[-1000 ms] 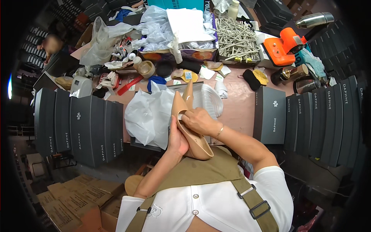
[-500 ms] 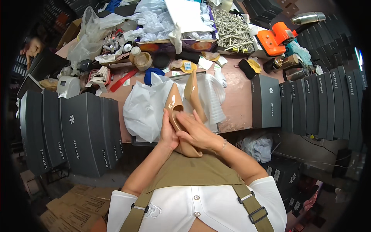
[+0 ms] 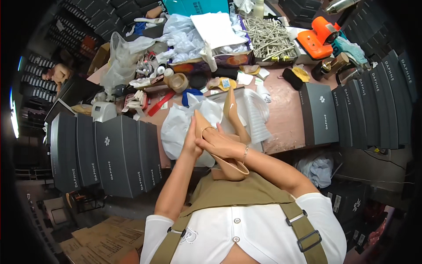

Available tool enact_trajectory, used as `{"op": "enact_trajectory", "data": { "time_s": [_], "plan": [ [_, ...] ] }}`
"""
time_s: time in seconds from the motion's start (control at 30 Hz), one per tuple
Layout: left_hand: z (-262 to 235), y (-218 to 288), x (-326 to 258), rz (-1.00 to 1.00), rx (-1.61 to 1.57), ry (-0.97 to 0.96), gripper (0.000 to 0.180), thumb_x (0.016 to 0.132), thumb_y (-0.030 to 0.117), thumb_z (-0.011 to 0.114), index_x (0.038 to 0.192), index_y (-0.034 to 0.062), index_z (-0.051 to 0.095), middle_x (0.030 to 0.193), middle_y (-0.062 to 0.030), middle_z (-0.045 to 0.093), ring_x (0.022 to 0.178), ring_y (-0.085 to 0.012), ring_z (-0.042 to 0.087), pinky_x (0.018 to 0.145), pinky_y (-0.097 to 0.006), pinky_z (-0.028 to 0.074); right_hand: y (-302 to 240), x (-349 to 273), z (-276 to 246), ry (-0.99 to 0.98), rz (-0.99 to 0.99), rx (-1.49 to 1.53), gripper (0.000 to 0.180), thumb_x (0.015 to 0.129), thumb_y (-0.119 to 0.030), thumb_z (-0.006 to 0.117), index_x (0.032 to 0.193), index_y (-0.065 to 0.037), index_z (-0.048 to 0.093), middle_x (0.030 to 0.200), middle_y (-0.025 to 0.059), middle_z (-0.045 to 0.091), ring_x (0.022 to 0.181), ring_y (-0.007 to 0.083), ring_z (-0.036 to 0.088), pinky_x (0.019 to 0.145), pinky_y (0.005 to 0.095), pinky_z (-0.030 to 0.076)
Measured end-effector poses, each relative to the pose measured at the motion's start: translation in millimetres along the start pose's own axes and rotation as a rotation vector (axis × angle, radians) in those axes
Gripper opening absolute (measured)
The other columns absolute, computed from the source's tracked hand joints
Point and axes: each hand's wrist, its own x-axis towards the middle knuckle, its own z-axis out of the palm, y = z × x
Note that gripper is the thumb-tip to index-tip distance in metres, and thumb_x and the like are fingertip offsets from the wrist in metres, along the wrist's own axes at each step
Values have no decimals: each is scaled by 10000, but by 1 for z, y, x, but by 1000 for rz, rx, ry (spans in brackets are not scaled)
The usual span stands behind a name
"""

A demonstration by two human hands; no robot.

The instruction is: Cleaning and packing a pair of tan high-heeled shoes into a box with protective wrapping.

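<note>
A tan pointed-toe pump [image 3: 201,120] is held over my lap, its toe pointing up and away and its heel end near the apron. My left hand [image 3: 190,140] is wrapped along its left side. Across the pump's opening lies my right hand [image 3: 219,143], its fingers reaching in and its thumb toward my left hand; the fingertips are partly hidden. The matching pump [image 3: 229,107] rests just beyond, on its side among white tissue paper [image 3: 173,131] and a ribbed translucent wrap [image 3: 258,116] in an open box.
Dark shoe boxes [image 3: 116,158] stand in a row at left; more boxes [image 3: 347,114] line the right. Behind are a red tool [image 3: 161,104], a tape roll [image 3: 179,82], a tray of paper sticks [image 3: 270,38], an orange device [image 3: 317,42] and a tissue-filled carton [image 3: 226,61].
The view has swung, so everything sits further right in it. The held pump has turned, its glossy side less visible. My right hand now lies lower and flatter over its opening.
</note>
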Motion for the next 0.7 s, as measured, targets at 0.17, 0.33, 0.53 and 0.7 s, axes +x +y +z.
{"op": "enact_trajectory", "data": {
  "time_s": [0.17, 0.33, 0.53, 0.7],
  "plan": [
    [7, -8, 10, 98, -110, 172, 574, 909, 563, 487, 1235, 91, 462, 994, -120, 607, 883, -236, 623, 784, -366, 523, -3, -4, 6, -197, 109, 96, 765, 940, -589, 241, 1274, 67, 450, 1322, 255, 457, 1283, 389, 374, 1073, 618, 86],
    [12, -6, 1, 203, 123, 51, 541, 942, 511, 460, 1187, 29, 480, 937, -136, 609, 855, -231, 628, 769, -348, 530, -12, -38, -5, -214, 50, -35, 743, 965, -550, 236, 1360, 63, 380, 1457, 278, 281, 1369, 388, 256, 1075, 603, 150],
    [21, 6, 1, 131, 83, 27, 556, 947, 516, 437, 1189, 17, 475, 955, -151, 610, 854, -253, 635, 758, -365, 540, -6, -78, -6, 22, -136, 110, 685, 975, -518, 246, 1295, 56, 440, 1392, 280, 363, 1352, 388, 282, 1084, 600, 135],
    [-7, -4, 32, 136, 77, 140, 580, 921, 572, 450, 1175, 52, 493, 989, -142, 611, 868, -234, 628, 783, -351, 522, 5, -5, -7, -126, -45, 26, 718, 958, -562, 236, 1161, 65, 521, 1213, 276, 508, 1295, 395, 344, 1080, 610, 40]
  ]
}}
